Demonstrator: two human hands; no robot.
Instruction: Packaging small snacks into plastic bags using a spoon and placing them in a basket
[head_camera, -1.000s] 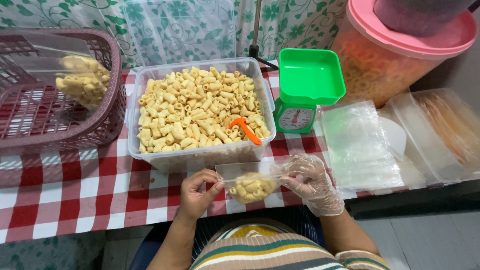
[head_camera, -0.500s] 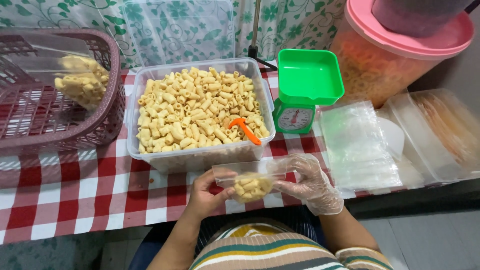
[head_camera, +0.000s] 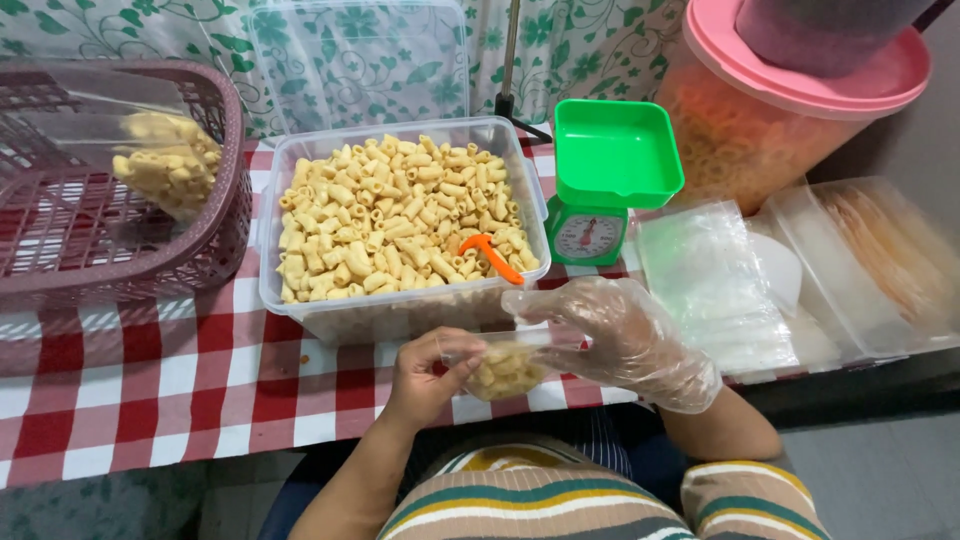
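Left hand (head_camera: 428, 372), bare, pinches the left edge of a small clear bag (head_camera: 508, 366) between thumb and fingers; grip closed on the plastic. Right hand (head_camera: 622, 340), in a loose clear glove, fingers curled over the bag's right side and top edge, closed on it too. Bag held between both hands just above the table's near edge, in front of the tub (head_camera: 400, 310); its lower part filled with yellow tube-shaped snacks (head_camera: 505, 372), upper part slack and empty. Tub is clear plastic, rectangular, heaped with the same snacks; an orange scoop (head_camera: 490, 256) lies half buried near its right front corner. Tub lid (head_camera: 360, 60) stands propped behind it against a leaf-patterned curtain. Right of the tub, touching or just beside it, a green scale (head_camera: 600, 185) with a square pan and round dial. Further right, a stack of empty clear bags (head_camera: 710, 280) lies flat, next to clear trays (head_camera: 870, 270) whose contents are blurred. Behind the scale, a large round container (head_camera: 760, 130) with a pink lid, holding orange snacks. Far left, a maroon basket (head_camera: 215, 215) holds one filled bag (head_camera: 165, 160) leaning against its wall. Red-and-white checked cloth (head_camera: 150, 390) covers the table. Person wears a striped top, visible at the bottom edge.
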